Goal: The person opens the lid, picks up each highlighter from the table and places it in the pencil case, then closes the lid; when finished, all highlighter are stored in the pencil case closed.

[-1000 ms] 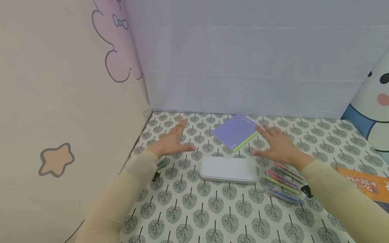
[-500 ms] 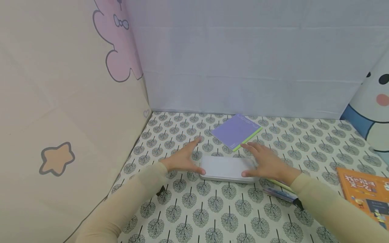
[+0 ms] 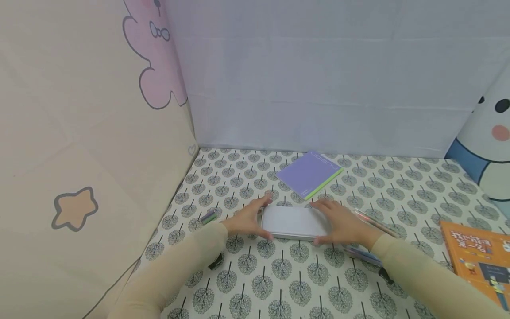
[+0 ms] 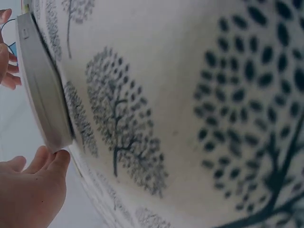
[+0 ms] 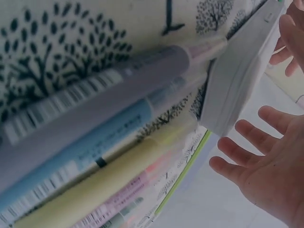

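Note:
Flat on the cloth lies a white pencil case (image 3: pixel 295 221), its lid closed. My left hand (image 3: pixel 247 221) is at its left end, thumb toward the near side and fingers toward the far side. In the left wrist view, the fingertips (image 4: pixel 58 159) appear to touch the corner of the case. My right hand (image 3: pixel 340 223) is at the right end, covering part of it. Its fingers are spread and nearly straight in the right wrist view, close to the case; contact there is unclear. Several pens, purple (image 5: pixel 104 95), blue (image 5: pixel 121 127) and yellow (image 5: pixel 128 171) among them, lie beside it.
Behind the case lies a purple notebook (image 3: pixel 308 175) with a green edge. An orange book (image 3: pixel 474 254) is at the right. A small green and dark object (image 3: pixel 209 216) lies left, near the left forearm. Fabric walls (image 3: pixel 318 88) stand at the back and left.
Both hands have come down and toward me, and closer together, from above the table to the two ends of the pencil case. The case looks unmoved.

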Demonstrator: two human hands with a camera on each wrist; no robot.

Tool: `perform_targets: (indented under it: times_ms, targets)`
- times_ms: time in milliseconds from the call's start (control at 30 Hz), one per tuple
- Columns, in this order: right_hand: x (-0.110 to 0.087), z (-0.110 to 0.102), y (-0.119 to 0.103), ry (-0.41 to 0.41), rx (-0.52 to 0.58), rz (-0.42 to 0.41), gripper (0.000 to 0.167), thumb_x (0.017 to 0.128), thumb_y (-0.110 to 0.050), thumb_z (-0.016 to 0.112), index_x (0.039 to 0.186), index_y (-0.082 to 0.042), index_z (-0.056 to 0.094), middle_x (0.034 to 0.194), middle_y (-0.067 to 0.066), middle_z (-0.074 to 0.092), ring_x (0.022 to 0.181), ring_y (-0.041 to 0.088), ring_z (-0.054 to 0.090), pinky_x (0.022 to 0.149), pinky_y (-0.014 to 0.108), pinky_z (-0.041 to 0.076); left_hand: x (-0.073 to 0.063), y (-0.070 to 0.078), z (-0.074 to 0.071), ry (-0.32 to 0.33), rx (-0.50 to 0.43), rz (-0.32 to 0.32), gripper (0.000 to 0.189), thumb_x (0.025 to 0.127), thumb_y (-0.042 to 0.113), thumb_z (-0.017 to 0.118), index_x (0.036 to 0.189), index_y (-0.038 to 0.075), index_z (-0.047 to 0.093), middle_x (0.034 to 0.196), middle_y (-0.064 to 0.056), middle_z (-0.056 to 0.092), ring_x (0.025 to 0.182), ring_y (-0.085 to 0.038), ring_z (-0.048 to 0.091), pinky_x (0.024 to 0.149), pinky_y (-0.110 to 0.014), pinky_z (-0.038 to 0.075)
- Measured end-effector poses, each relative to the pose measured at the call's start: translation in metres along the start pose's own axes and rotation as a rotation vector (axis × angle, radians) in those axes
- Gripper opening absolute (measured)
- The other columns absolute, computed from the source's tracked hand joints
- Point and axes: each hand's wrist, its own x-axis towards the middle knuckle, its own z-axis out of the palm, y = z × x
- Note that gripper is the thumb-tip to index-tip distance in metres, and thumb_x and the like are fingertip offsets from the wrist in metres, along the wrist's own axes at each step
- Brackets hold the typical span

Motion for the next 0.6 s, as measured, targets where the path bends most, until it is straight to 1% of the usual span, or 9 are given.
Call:
perform_targets:
  times_ms: [133,267,367,500,600]
  targets:
    - [-0.001,0.006,-0.001,-0.001,-0.010,-0.011,0.108,0.059,-0.062,0.082,0.145,-0.011,0.041,0.145,0.018,0.045,0.129,0.040,0.045,0.103,0.063,0.041,0.004,-0.006,0.004,0.003,-0.013,0.038,0.130,0.053,0.032,0.094,0.156,0.028,0.015,0.154,0.002,0.035,0.140,-0.026,0.037,0.118,-0.042,0.030]
    - [0.000,0.011,-0.001,-0.003,-0.003,-0.016,0.110,0.058,-0.060,0.083,0.145,-0.008,0.040,0.145,0.018,0.045,0.131,0.038,0.044,0.107,0.060,0.039,0.006,-0.010,0.007,0.005,0.015,0.061,0.127,0.053,0.031,0.094,0.155,0.029,0.017,0.153,0.002,0.035,0.139,-0.023,0.036,0.119,-0.044,0.027]
    - [0.001,0.012,0.000,-0.004,0.012,-0.015,0.111,0.057,-0.059,0.084,0.145,-0.007,0.040,0.145,0.017,0.044,0.131,0.038,0.043,0.107,0.059,0.039,0.007,-0.011,0.008,0.008,0.037,0.071,0.126,0.054,0.030,0.094,0.155,0.029,0.018,0.153,0.002,0.035,0.139,-0.021,0.035,0.119,-0.045,0.026]
    - [0.002,0.014,0.001,-0.005,0.021,-0.018,0.112,0.057,-0.059,0.085,0.145,-0.006,0.040,0.144,0.018,0.045,0.130,0.038,0.044,0.106,0.059,0.040,0.007,-0.010,0.007,0.010,0.053,0.069,0.125,0.055,0.028,0.094,0.155,0.027,0.020,0.153,0.002,0.036,0.139,-0.020,0.036,0.119,-0.043,0.027]
    - [0.003,0.013,0.001,-0.005,0.021,-0.017,0.112,0.056,-0.058,0.085,0.144,-0.005,0.040,0.142,0.017,0.046,0.128,0.038,0.046,0.106,0.058,0.041,0.007,-0.008,0.007,0.009,0.079,0.048,0.122,0.055,0.029,0.094,0.154,0.025,0.022,0.153,0.002,0.035,0.138,-0.020,0.036,0.119,-0.041,0.027]
